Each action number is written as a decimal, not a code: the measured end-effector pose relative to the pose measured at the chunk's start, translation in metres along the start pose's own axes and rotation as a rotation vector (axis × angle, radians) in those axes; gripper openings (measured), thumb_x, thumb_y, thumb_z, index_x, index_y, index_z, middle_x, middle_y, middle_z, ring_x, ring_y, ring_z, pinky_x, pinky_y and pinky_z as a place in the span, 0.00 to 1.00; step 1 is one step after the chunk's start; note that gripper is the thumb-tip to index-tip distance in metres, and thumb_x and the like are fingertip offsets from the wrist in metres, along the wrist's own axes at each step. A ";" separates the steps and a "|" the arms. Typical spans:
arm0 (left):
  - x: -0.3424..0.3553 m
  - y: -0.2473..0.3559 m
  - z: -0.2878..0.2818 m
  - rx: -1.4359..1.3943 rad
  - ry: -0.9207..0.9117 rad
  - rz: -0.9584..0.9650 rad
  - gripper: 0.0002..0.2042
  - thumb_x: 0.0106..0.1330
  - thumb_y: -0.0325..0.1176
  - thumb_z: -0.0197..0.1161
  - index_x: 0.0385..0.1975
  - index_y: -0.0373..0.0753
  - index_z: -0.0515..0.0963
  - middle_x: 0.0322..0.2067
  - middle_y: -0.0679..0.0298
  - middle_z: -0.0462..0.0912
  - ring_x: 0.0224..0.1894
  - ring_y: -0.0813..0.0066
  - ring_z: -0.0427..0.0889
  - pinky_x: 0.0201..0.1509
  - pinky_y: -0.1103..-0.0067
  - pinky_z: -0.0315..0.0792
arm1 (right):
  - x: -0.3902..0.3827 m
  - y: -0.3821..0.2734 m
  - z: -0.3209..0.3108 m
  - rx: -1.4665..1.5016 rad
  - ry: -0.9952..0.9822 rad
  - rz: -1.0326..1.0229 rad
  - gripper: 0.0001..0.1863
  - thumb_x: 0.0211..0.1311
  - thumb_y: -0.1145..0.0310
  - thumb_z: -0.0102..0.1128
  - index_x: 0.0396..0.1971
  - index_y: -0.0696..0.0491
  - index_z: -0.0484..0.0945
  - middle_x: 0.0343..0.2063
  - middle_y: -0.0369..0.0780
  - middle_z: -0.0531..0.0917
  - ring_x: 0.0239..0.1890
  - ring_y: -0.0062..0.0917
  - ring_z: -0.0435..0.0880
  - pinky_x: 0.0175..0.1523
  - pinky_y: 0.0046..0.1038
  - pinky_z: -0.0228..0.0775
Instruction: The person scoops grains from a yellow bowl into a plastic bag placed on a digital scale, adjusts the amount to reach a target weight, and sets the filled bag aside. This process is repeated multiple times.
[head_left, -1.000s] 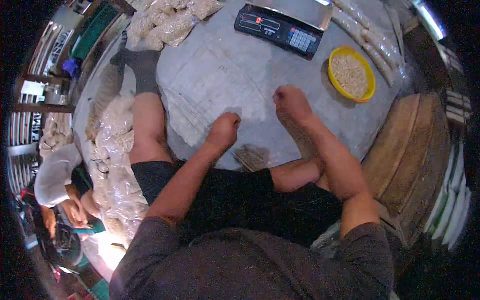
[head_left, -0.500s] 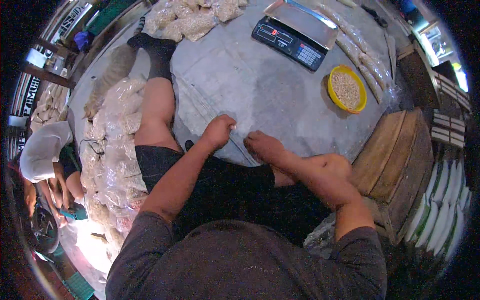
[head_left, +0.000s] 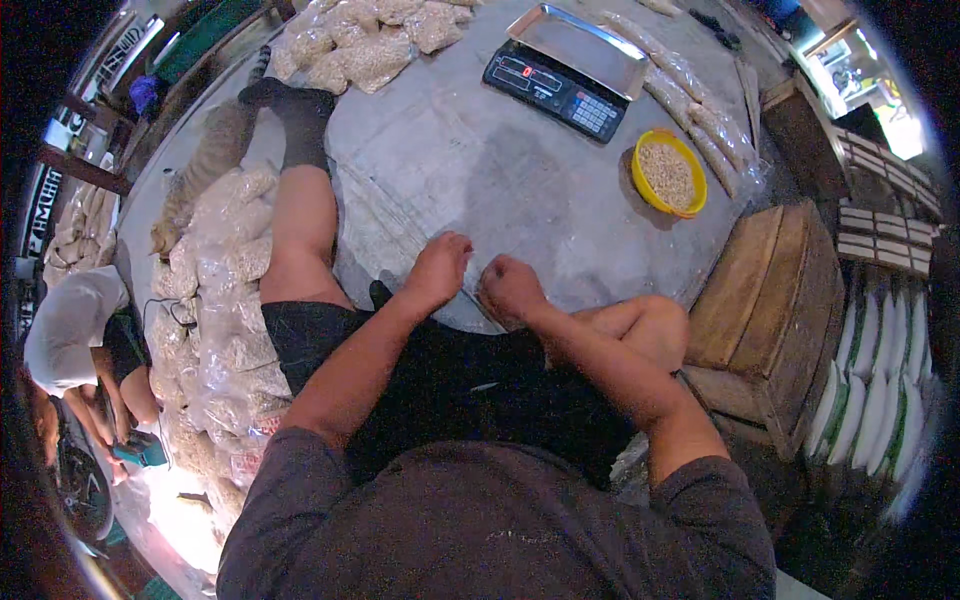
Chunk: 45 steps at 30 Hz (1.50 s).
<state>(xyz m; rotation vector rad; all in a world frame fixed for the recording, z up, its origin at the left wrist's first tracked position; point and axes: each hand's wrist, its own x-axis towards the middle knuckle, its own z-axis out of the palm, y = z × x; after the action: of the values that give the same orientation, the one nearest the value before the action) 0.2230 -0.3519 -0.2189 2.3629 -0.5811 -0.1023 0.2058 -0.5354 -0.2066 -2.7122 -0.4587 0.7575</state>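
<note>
just beneath hands (head_left: 436, 273), pale creased sheet (head_left: 385, 215); yellow bowl (head_left: 701, 187) ahead, rightward

Beside the pale grey floor (head_left: 600, 235) stands a brown wooden crate (head_left: 765, 310) (glaring light (head_left: 185, 525) floods the lower left).

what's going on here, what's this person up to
A seated person has the left hand and right hand close together but apart, both curled; whether either holds anything is too unclear to tell. A scale stands ahead, with a yellow bowl of pale pieces near it. Filled bags lie to the left, where another person bends over.
</note>
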 end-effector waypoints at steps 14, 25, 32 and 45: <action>-0.034 0.035 -0.072 0.247 -0.218 -0.213 0.14 0.63 0.28 0.58 0.47 0.35 0.80 0.47 0.46 0.83 0.52 0.45 0.81 0.57 0.57 0.75 | -0.021 0.206 -0.167 1.850 0.887 0.061 0.09 0.63 0.67 0.59 0.33 0.58 0.80 0.27 0.38 0.81 0.29 0.23 0.80 0.36 0.25 0.75; -0.033 -0.017 -0.040 0.411 -0.398 -0.393 0.12 0.57 0.22 0.57 0.41 0.31 0.81 0.42 0.43 0.84 0.49 0.46 0.83 0.56 0.58 0.77 | -0.044 0.066 -0.003 -0.188 -0.057 0.029 0.18 0.54 0.56 0.71 0.36 0.56 0.85 0.41 0.49 0.86 0.43 0.48 0.85 0.50 0.46 0.78; -0.029 -0.013 -0.034 0.308 -0.300 -0.340 0.11 0.56 0.26 0.60 0.39 0.30 0.81 0.40 0.43 0.84 0.46 0.43 0.84 0.51 0.56 0.78 | -0.036 0.077 0.032 0.128 -0.043 0.001 0.07 0.45 0.68 0.69 0.25 0.54 0.84 0.29 0.48 0.86 0.35 0.44 0.86 0.44 0.42 0.77; -0.038 0.020 0.026 0.197 -0.607 0.020 0.09 0.54 0.30 0.63 0.32 0.33 0.83 0.37 0.45 0.86 0.44 0.45 0.85 0.47 0.56 0.79 | -0.035 0.140 -0.157 0.306 0.996 0.192 0.12 0.62 0.64 0.65 0.37 0.57 0.85 0.31 0.49 0.87 0.34 0.41 0.86 0.45 0.36 0.77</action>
<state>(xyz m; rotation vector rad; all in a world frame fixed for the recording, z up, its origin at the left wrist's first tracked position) 0.1754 -0.3645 -0.2283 2.5068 -0.9314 -0.8052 0.2938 -0.7047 -0.1119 -2.4533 0.1460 -0.4841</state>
